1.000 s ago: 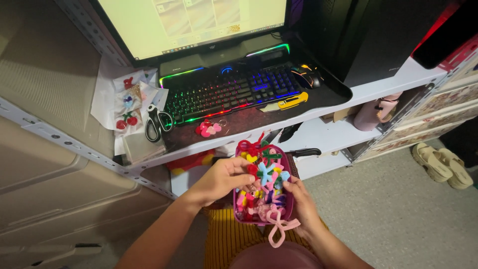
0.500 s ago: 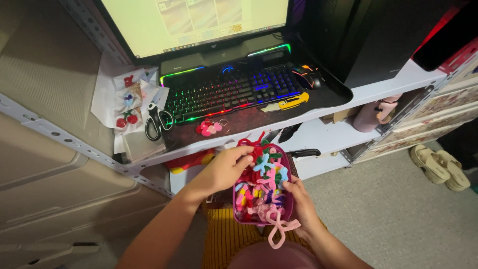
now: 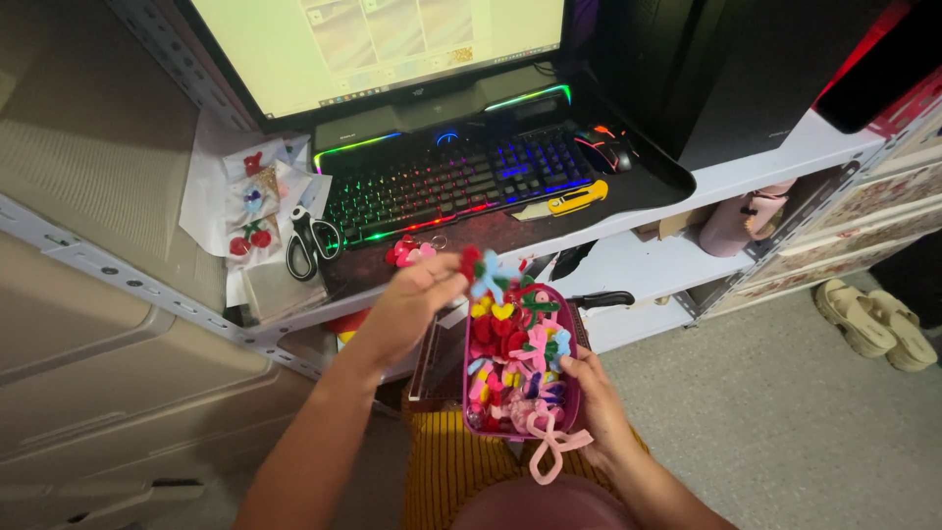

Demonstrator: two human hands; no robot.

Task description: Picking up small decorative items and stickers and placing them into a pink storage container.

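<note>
My right hand (image 3: 594,402) grips the right side of a purple tray (image 3: 574,397) held over my lap. The tray is heaped with several small colourful craft pieces (image 3: 515,358): hearts, bows, flowers. A pink bow (image 3: 551,451) hangs over its near edge. My left hand (image 3: 417,299) is lifted just above the tray's far left corner, fingers pinched on a small red and light-blue piece (image 3: 481,272).
A desk shelf (image 3: 785,157) ahead carries a backlit keyboard (image 3: 451,182), a monitor (image 3: 383,49), a mouse (image 3: 608,149), a yellow utility knife (image 3: 574,199), scissors (image 3: 306,245), a pink trinket (image 3: 407,252) and packets of craft pieces (image 3: 250,206). Sandals (image 3: 873,319) lie on the floor at right.
My left hand has risen out of the tray, up and to the left, carrying the red and blue piece. The tray and right hand stay about where they were.
</note>
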